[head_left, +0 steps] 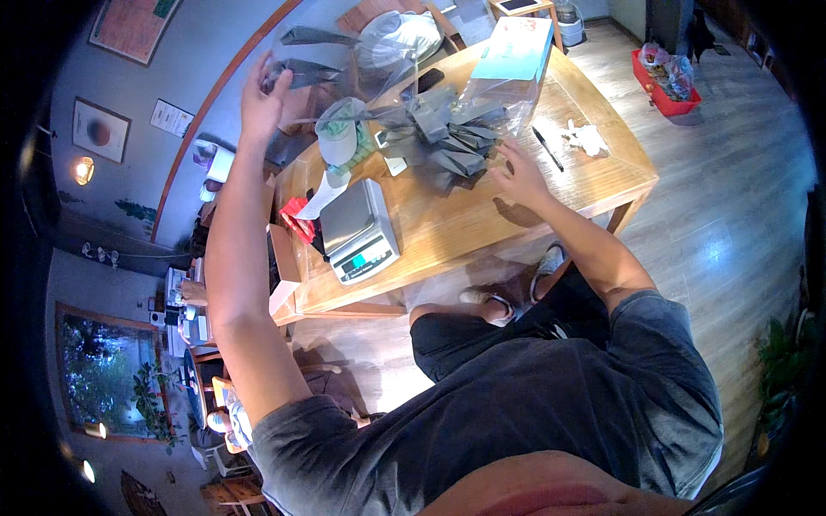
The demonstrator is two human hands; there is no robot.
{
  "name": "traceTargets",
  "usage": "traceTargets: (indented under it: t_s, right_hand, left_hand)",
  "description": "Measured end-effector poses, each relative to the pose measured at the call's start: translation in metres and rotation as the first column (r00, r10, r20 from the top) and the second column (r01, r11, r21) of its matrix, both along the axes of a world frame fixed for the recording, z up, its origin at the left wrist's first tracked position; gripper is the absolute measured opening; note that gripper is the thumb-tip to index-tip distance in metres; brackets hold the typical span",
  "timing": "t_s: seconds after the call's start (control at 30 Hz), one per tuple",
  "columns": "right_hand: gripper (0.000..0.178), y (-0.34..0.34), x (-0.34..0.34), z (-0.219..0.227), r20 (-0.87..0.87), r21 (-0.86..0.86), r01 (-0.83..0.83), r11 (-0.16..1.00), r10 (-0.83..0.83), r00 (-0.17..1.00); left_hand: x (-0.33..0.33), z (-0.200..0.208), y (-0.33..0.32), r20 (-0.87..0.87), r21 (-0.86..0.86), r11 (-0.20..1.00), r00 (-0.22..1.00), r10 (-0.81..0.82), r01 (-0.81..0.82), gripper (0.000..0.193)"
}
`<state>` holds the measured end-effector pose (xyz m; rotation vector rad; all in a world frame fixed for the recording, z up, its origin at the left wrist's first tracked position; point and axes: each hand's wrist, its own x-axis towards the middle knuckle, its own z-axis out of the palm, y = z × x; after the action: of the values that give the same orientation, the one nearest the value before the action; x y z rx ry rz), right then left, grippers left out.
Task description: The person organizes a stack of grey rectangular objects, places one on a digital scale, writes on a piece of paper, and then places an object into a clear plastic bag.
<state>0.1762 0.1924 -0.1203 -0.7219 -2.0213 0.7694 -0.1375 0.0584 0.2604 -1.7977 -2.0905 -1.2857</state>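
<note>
My left hand [261,96] is raised high at the upper left, its fingers pinching the top edge of a large clear plastic bag [344,73] that hangs down to the wooden table [447,224]. A pile of grey folded packets [452,138] spills from the bag's lower end onto the tabletop. My right hand [519,175] rests with spread fingers at the right edge of that pile, touching the bag's plastic. A roll of green tape [337,133] stands under the lifted bag.
A digital scale [357,230] sits at the table's near left, with a red object [297,217] and a white paper strip [325,191] beside it. A teal flat box [516,47], a black pen [546,148] and crumpled white paper [587,138] lie farther right. A red basket [667,86] stands on the floor.
</note>
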Motion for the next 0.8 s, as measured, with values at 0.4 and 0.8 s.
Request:
traceTargets:
  t_s: [0.4, 0.8]
  right_hand:
    - [0.055, -0.001, 0.001, -0.002, -0.021, -0.042, -0.010, 0.999, 0.009, 1.000]
    - [0.054, -0.001, -0.001, 0.009, -0.062, -0.079, -0.001, 0.997, -0.004, 0.998]
  left_hand:
    - [-0.009, -0.053, -0.015, 0.182, 0.040, 0.999, 0.983, -0.014, 0.007, 0.069]
    - [-0.004, -0.063, -0.021, 0.232, 0.051, 0.998, 0.973, 0.010, -0.022, 0.073]
